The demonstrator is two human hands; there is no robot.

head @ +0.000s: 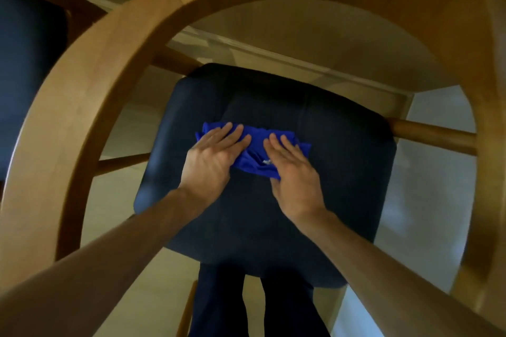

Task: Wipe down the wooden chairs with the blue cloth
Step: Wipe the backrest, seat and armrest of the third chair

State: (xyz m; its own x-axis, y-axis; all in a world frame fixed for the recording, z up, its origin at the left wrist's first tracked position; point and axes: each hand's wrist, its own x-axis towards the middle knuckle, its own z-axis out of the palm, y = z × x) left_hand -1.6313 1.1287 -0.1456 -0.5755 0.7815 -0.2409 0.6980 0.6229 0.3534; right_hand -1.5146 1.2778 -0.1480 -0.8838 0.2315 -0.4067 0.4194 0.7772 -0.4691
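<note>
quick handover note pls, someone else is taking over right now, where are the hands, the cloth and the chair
Left hand: flat, fingers straight, pressing the left part of the blue cloth.
Right hand: flat, pressing the cloth's right part.
The cloth lies bunched on the dark seat cushion of the wooden chair, inside its curved frame.
Done: cannot tell which surfaces are already wiped.
Left: probably the wooden frame, rungs and legs; a second chair stands at the left.

I see both hands flat on blue cloth (253, 149): left hand (210, 157), right hand (293, 172). Cloth lies on dark seat (342, 161) inside curved wooden chair frame (90, 96).
</note>
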